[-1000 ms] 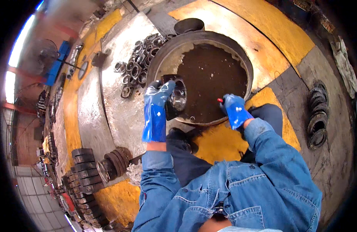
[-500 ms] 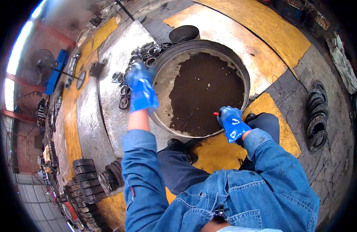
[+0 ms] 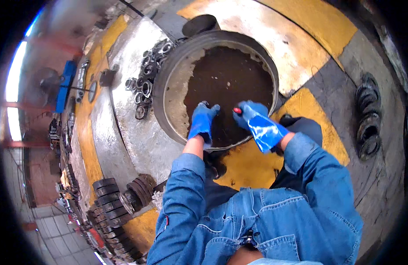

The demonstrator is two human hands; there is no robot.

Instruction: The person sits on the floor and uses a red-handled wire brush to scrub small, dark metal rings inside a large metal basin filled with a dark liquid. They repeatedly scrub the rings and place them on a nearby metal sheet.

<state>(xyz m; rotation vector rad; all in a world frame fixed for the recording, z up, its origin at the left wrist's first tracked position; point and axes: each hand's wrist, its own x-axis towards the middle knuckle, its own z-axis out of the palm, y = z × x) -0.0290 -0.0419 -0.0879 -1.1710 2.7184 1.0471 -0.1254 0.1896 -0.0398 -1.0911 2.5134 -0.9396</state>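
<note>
A wide round metal tub point(image 3: 170, 117) of dark brown liquid stands in front of me, foam-like residue along its left inner side. Above the liquid's near part is my left hand point(image 3: 203, 119) in a blue rubber glove, thumb and fingers apart, with nothing visible in it. Close to its right, my right hand point(image 3: 257, 120), gloved alike, is closed round a tool with a red end point(image 3: 237, 110); the rest of that tool is hidden. Left of the tub, several metal rings point(image 3: 146, 88) lie heaped on a metal sheet.
Behind the tub stands a smaller round container point(image 3: 199, 26). Dark rings point(image 3: 368, 126) lie in a row on the floor at right. Stacked dark cylindrical parts point(image 3: 109, 198) and ribbed round parts point(image 3: 140, 192) lie at lower left. A blue stand point(image 3: 66, 86) with a fan is farther left.
My left hand has come right and nearer, from over the heaped rings to above the liquid. My right hand has shifted slightly left and up, over the tub, keeping the red-ended tool.
</note>
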